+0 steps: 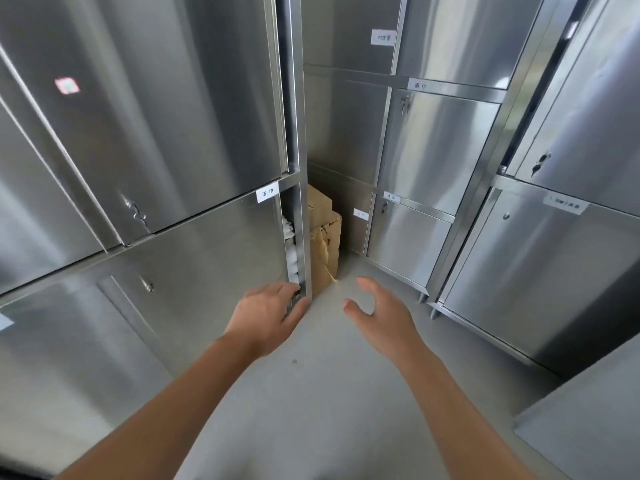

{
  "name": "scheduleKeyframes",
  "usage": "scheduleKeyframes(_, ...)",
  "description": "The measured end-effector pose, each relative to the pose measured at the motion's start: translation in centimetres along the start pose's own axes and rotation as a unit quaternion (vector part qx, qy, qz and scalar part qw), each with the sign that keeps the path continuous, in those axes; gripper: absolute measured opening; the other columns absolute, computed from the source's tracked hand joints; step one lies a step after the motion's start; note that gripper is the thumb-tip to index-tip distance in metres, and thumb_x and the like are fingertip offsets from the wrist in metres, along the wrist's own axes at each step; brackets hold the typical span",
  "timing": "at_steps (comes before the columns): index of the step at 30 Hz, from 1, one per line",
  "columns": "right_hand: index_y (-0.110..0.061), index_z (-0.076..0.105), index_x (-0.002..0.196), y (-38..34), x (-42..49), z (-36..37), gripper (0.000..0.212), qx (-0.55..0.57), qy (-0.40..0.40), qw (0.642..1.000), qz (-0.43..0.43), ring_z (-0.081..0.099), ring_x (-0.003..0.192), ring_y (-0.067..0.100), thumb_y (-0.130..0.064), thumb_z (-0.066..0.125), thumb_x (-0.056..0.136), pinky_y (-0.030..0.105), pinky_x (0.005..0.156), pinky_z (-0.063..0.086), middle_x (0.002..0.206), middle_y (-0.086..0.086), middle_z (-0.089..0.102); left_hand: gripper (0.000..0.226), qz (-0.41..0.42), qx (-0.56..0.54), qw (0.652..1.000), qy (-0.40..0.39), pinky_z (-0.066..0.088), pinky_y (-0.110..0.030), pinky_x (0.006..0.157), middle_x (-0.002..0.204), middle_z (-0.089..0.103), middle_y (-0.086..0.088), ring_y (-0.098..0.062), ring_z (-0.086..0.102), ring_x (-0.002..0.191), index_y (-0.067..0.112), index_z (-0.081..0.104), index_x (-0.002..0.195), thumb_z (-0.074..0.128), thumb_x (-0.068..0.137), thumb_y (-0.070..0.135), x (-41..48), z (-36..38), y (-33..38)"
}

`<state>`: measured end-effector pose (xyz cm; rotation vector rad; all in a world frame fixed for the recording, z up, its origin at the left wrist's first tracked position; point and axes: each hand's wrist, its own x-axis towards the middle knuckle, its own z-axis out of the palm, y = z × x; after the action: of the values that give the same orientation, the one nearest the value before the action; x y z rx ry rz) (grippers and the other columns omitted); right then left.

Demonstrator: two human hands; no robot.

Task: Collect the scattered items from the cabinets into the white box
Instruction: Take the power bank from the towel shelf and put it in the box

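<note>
Head view, as I read it from my remote station. A steel left cabinet bank (138,116) fills the left half of the frame; a right cabinet bank (554,271) runs down the right edge, and rear cabinets (433,150) close the corner at upper centre. Grey floor (329,393) occupies the lower centre. The lower door (207,254) of the left bank stands slightly ajar at its right edge. Stacked cardboard boxes (323,244) sit on the floor in the corner, just beside that bank. My left hand (268,317), centre frame, grips the free edge of the lower door, fingertips tucked into the gap. My right hand (381,317), right of centre, hangs released, fingers loosely curved, holding nothing. White items (292,252) show in the door gap, inside the cabinet. A small label (267,192) sits above that door.
</note>
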<state>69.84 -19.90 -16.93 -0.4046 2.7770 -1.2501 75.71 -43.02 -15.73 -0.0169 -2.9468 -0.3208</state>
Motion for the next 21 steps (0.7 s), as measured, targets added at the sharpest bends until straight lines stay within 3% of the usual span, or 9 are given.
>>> scheduleKeyframes(7,-0.041,0.047,0.141,1.0,11.2,-0.4,0.069,-0.008,-0.023,1.0,0.002,0.056,0.122,0.011,-0.07,0.051,0.079,0.027,0.094,0.038,0.14,-0.019,0.055,0.061,-0.022,-0.013,1.0,0.012,0.045,-0.033,0.078,0.099,0.064,0.007,-0.019,0.061,0.088,0.027,0.056,0.106,0.011,0.093,0.067,9.7,3.3,-2.1)
scheduleKeyframes(11,-0.039,0.049,0.142,0.8,17.6,-1.0,0.076,-0.005,-0.004,1.0,-0.014,0.048,0.134,0.008,-0.074,0.046,0.075,0.027,0.099,0.037,0.144,-0.018,0.054,0.068,-0.022,-0.014,1.0,0.003,0.044,-0.034,0.088,0.116,0.064,0.004,-0.022,0.062,0.101,0.026,0.056,0.12,0.009,0.091,0.067,16.6,3.4,-3.4)
scheduleKeyframes(14,-0.035,0.05,0.143,1.1,21.1,-2.4,0.075,0.005,0.007,1.0,-0.005,0.049,0.135,0.009,-0.071,0.048,0.076,0.029,0.103,0.039,0.145,-0.016,0.054,0.074,-0.01,-0.018,1.0,0.015,0.042,-0.035,0.097,0.131,0.06,0.005,-0.021,0.06,0.113,0.027,0.054,0.13,0.007,0.091,0.07,21.1,3.2,-3.1)
scheduleKeyframes(21,-0.032,0.048,0.145,2.0,32.8,-4.3,0.058,-0.009,-0.016,0.998,-0.055,0.046,0.137,0.012,-0.053,0.06,0.093,0.038,0.111,0.041,0.147,-0.012,0.052,0.071,-0.046,-0.019,0.998,0.049,0.043,-0.034,0.09,0.125,0.063,0.005,-0.021,0.062,0.103,0.026,0.056,0.126,0.01,0.091,0.068,30.4,3.3,-4.0)
